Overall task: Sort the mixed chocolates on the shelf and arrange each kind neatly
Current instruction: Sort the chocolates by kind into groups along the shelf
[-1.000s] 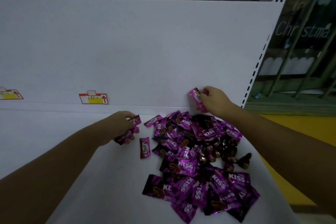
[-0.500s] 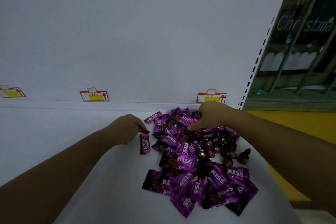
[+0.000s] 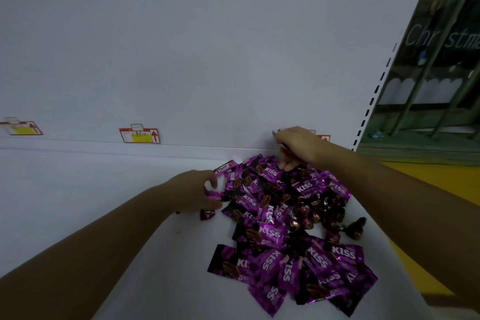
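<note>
Curled round a few purple wrappers, my left hand sits at the left fringe of the KISS chocolate pile. My right hand pinches a small wrapper at the pile's far edge, near the back panel, half hiding a price tag. Brown foil twists crowd the right side. Bare shelf lies open leftward. A Choco bar slants toward the far right; the KISS packs lie every way.

1 wide-angle view from the head; faces forward and down at the white shelf; near, within arm's reach.
</note>
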